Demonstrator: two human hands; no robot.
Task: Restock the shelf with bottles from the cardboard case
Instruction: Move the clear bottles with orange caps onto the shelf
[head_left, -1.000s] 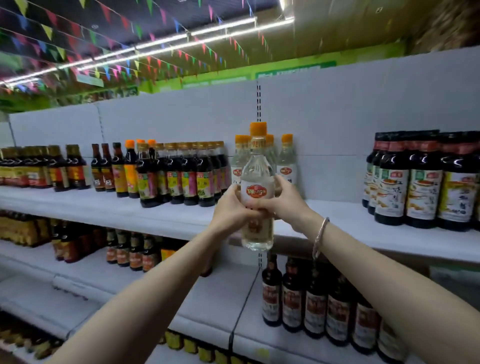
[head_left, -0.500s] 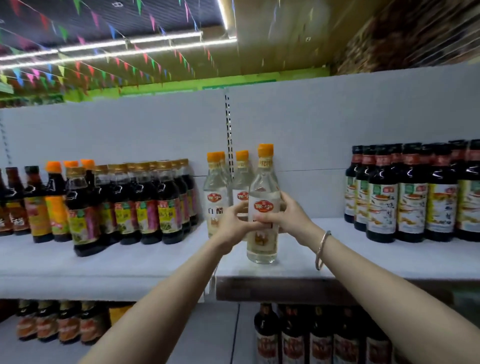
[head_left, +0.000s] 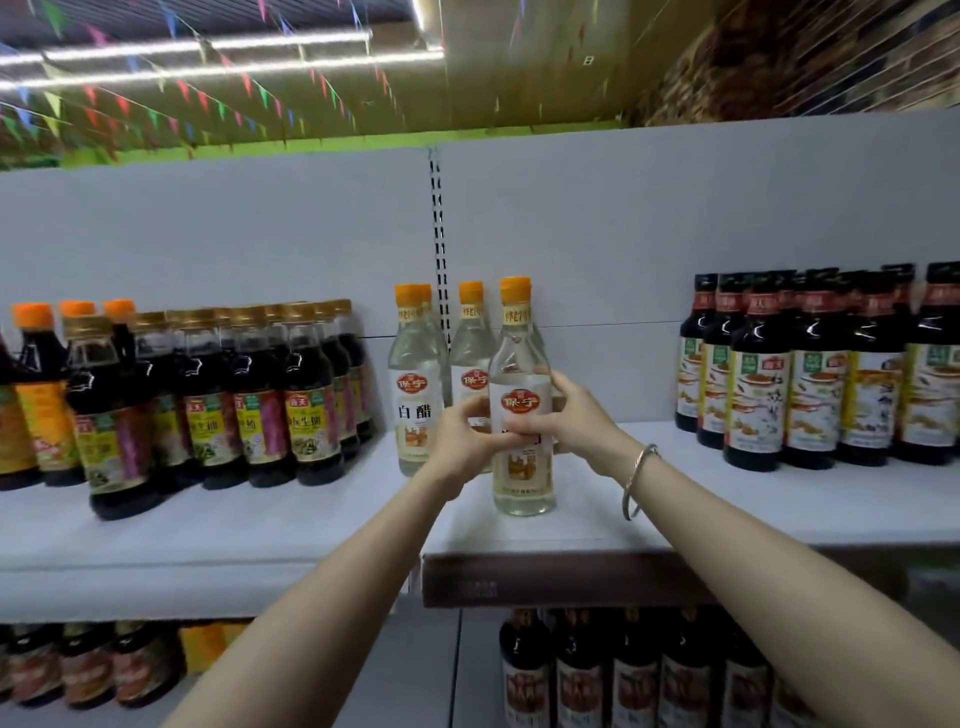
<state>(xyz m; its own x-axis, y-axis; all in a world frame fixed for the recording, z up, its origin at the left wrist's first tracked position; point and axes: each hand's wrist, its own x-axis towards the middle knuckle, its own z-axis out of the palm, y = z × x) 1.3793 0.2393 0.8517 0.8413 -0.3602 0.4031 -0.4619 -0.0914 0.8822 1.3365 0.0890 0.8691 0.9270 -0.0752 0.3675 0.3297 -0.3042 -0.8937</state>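
Note:
A clear vinegar bottle (head_left: 521, 384) with an orange cap and a white label stands upright on the white shelf (head_left: 675, 499), its base on the board. My left hand (head_left: 465, 436) wraps its left side and my right hand (head_left: 574, 415) holds its right side and back. Just behind and to the left stand two or three matching clear bottles (head_left: 415, 384). The cardboard case is out of view.
Dark soy sauce bottles (head_left: 260, 400) crowd the shelf to the left, and another dark group (head_left: 810, 374) stands to the right. More dark bottles (head_left: 623, 670) fill the shelf below. A silver bangle (head_left: 638, 480) circles my right wrist.
Both hands carried the clear bottle up from below the shelf edge and forward onto the shelf. It now stands on the board beside the matching bottles.

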